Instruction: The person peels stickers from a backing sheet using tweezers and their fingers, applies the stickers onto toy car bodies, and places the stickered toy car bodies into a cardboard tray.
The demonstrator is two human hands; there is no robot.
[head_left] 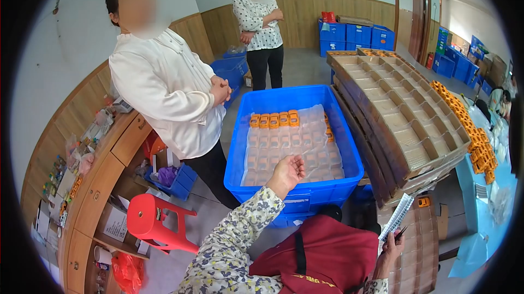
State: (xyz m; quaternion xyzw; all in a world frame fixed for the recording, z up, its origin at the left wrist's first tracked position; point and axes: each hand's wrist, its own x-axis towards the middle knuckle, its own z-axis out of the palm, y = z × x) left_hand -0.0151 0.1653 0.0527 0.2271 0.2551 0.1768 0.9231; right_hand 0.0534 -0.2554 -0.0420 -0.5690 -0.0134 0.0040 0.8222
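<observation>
My left hand [289, 174] is over the near part of a large blue crate [350, 158], palm up with fingers curled; nothing shows in it. Inside the crate a translucent sheet [295, 140] lies over rows of toy cars, and a row of orange toy cars [274, 120] sits uncovered near the far side. At the lower right my right hand [392, 247] holds a white printed strip [397, 216] and a thin dark tool [401, 233], beside a tray of empty compartments [417, 256].
Stacked compartment trays [393, 108] stand right of the crate, with many orange cars [475, 146] beyond. A red stool [155, 220] is at the left. One person [164, 86] stands left of the crate, another person [262, 26] behind. Blue bins [357, 36] line the back.
</observation>
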